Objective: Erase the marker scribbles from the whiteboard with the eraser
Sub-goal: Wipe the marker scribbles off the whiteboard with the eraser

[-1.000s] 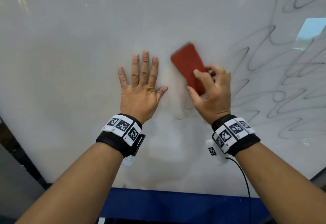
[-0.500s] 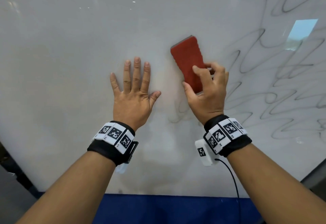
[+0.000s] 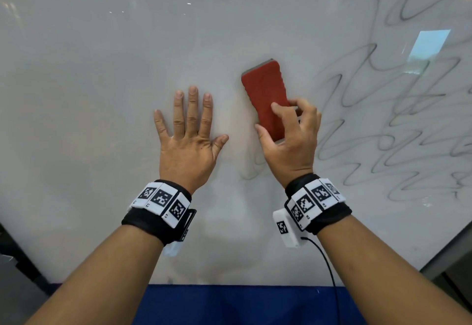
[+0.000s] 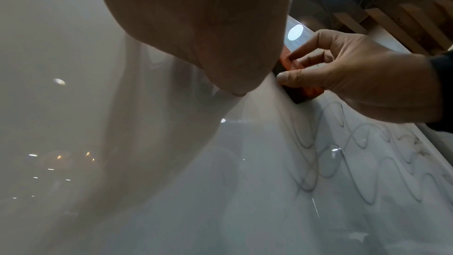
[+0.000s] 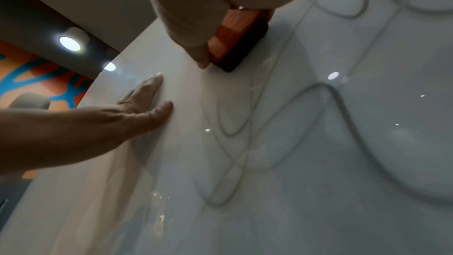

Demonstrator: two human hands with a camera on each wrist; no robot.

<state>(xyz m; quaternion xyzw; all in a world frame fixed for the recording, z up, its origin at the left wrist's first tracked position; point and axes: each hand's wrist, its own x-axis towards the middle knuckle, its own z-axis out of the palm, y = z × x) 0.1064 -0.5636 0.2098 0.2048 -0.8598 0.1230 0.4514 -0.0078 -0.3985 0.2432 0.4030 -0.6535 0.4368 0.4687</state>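
A glossy whiteboard point(image 3: 127, 69) fills the head view. Grey marker scribbles point(image 3: 383, 120) cover its right part, and a faint loop point(image 3: 251, 171) shows below the eraser. My right hand point(image 3: 288, 135) grips the lower end of a red eraser point(image 3: 265, 89), whose dark pad lies on the board. The same eraser point(image 5: 235, 38) shows under my thumb in the right wrist view, and partly behind my left palm as the eraser point(image 4: 304, 92) in the left wrist view. My left hand point(image 3: 189, 133) lies flat on the board to the eraser's left, fingers straight and spread.
A blue strip point(image 3: 242, 304) runs along the board's lower edge. The board's frame point(image 3: 447, 255) cuts across the lower right corner. A thin black cable point(image 3: 329, 268) hangs from my right wrist band. Ceiling lights reflect on the board's upper left.
My right hand has slid the eraser up the board a little, and it now stands more upright. The view has shifted slightly; my left hand stays flat on the board.
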